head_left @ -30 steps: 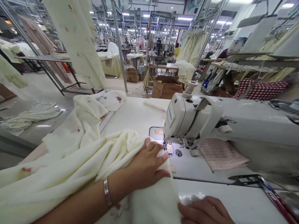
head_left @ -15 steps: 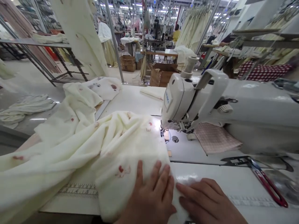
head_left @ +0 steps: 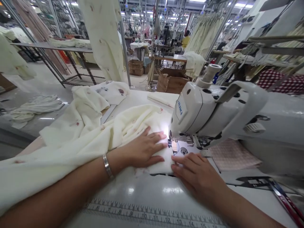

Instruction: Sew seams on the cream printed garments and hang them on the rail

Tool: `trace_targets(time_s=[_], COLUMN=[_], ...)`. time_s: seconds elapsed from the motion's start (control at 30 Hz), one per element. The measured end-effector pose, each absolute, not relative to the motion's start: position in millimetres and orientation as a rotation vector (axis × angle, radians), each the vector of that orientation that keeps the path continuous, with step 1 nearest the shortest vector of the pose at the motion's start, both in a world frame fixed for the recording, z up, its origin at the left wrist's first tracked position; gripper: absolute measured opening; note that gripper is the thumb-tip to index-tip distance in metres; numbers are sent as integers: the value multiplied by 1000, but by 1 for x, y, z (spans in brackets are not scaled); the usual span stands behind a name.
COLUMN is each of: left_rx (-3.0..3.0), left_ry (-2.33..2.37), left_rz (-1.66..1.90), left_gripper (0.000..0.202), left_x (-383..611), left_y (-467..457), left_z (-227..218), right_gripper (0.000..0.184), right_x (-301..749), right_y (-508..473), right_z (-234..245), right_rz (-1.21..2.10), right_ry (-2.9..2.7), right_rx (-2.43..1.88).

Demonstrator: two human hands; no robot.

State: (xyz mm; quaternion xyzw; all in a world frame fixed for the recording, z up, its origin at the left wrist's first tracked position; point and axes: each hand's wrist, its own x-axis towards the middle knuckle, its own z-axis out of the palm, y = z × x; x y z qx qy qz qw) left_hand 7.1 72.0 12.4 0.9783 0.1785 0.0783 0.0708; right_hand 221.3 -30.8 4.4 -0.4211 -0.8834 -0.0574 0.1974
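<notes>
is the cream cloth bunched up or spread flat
Mostly bunched: the cloth lies in loose folds beside the left hand and forearm, flatter near the sewing machine.

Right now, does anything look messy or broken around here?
Yes, a bit. Beyond the sewing machine, a cardboard box has a ragged, torn-looking rim. At the picture's left, a cloth heap lies crumpled, seemingly on the floor, an odd place for it.

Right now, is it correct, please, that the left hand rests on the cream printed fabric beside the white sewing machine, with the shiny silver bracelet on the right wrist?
Not quite: the head view shows the shiny silver bracelet on the left wrist. The left hand does rest on the cream printed fabric beside the white sewing machine.
</notes>
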Motion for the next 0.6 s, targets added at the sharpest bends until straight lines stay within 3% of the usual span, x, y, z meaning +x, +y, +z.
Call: trace_targets(time_s=[0.17, 0.4, 0.6], left_rx=[2967, 2993, 2874], left_ry=[528, 609, 1143], left_rz=[278, 293, 315], left_gripper=[36, 36, 54], left_x=[13, 19, 17], left_y=[105, 135, 30], left_z=[11, 8, 2], right_gripper=[24, 19, 18], right_x=[224, 223, 203], right_y=[-7, -2, -32], right_z=[-2, -8, 22], right_rz=[-294, -242, -109], right_ry=[-2458, -2449, -2413], right_rx=[-1231, -1238, -1082])
